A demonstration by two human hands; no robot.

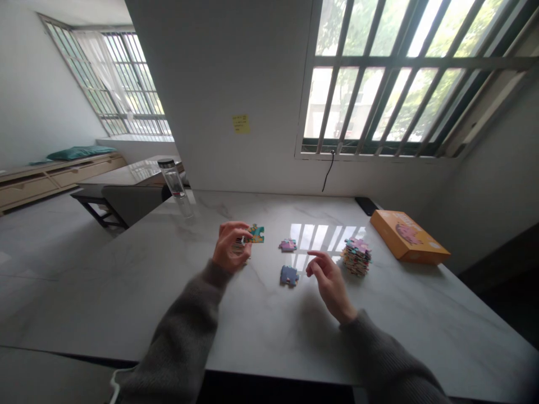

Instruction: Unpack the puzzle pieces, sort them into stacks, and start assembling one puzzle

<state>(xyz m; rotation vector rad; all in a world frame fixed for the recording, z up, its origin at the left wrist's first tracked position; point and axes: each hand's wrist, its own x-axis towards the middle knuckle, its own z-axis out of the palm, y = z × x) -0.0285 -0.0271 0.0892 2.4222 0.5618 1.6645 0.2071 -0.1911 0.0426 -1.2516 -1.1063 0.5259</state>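
Observation:
My left hand [231, 247] is closed around several jigsaw puzzle pieces; a green and orange piece [257, 234] sticks out past the fingertips, and stacked edges show between thumb and fingers. Over the table, my right hand [329, 279] hovers with its index finger stretched out and nothing visible in it. Between the hands lie a pink and purple puzzle piece [288, 245] and, nearer to me, a blue-grey puzzle piece [289, 275]. Just right of my right hand stands a tall stack of puzzle pieces [357, 257] with a pink one on top.
An orange box [408, 235] lies at the right on the white marbled table [252, 320]. Behind it is a black phone-like object [365, 206]. A clear bottle with a dark lid [172, 178] stands at the far left edge. A black cable [328, 171] hangs below the barred window.

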